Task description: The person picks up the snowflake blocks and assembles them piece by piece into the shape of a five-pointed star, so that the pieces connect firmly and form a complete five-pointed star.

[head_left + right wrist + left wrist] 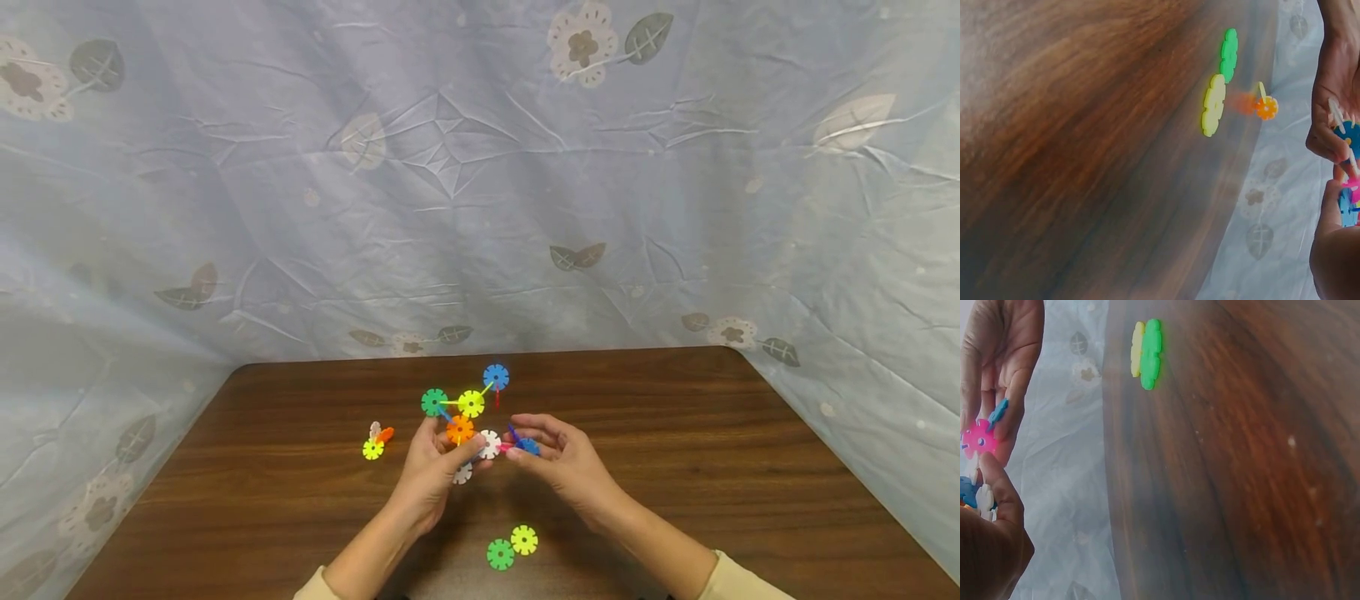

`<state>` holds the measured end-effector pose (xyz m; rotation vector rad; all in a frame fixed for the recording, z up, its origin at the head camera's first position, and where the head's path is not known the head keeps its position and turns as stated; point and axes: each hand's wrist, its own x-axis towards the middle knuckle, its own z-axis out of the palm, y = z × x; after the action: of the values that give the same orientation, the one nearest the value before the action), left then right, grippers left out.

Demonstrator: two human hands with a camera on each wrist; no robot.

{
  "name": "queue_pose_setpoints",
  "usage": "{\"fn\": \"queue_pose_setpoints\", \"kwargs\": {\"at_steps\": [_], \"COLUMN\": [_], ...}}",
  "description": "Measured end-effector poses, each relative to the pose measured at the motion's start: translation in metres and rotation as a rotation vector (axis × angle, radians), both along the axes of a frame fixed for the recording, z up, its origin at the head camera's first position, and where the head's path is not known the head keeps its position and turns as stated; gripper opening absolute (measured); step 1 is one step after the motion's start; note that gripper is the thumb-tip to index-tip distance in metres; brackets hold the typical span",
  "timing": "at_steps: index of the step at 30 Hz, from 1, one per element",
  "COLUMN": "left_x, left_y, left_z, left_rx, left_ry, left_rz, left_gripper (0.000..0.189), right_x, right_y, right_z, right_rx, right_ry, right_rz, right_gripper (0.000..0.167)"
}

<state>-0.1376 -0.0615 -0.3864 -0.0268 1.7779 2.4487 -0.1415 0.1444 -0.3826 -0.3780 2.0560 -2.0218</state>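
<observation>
My L hand is clamped on the white disc, thumb on the near face, fingertips behind; my R hand pinches the pink disc btwn thumb & fingers, w/ a small blue disc and a dark blue piece tucked in by the same fingers; white & pink join each other, so both hands are on one chain of notched discs, held over the brown table, hands close together but apart; from the L hand the chain runs away from me: orange disc, then green disc, yellow disc and, at the far end, a bigger-looking blue disc w/ a red piece edge-on below it; a 2nd white disc hangs under my L thumb; off to the L, well apart, sits a little cluster (yellow, orange & a pale one); nearer me, btwn my forearms, a loose green disc and a loose yellow disc lie side by side; behind it all, a pale flowered cloth
</observation>
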Motion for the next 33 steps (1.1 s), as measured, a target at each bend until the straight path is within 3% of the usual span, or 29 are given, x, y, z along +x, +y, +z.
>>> {"fn": "queue_pose_setpoints", "kwargs": {"at_steps": [7,15,19,28,33], "left_x": [-0.001,-0.004,-0.006,-0.006,-0.006], "left_y": [-0.001,-0.002,-0.004,-0.011,-0.013], "left_z": [-0.003,-0.001,0.001,0.005,0.006], "left_rx": [-0.018,0.036,0.023,-0.008,0.013], "left_ry": [0.011,0.034,0.043,0.026,-0.002], "left_rz": [-0.009,-0.001,-0.016,-0.058,-0.097], "left_gripper": [0.065,0.055,0.049,0.054,0.063], "right_x": [0.001,0.001,-0.002,-0.010,-0.010], "right_y": [-0.004,-0.008,-0.006,0.010,0.011], "right_z": [0.004,0.008,0.008,0.004,0.003], "right_rx": [0.049,0.075,0.053,-0.019,-0.040], "right_ry": [-0.024,-0.013,0.012,0.151,0.081], "right_rz": [-0.032,-0.062,-0.007,0.214,0.207], "right_gripper": [0.058,0.055,0.052,0.052,0.054]}}
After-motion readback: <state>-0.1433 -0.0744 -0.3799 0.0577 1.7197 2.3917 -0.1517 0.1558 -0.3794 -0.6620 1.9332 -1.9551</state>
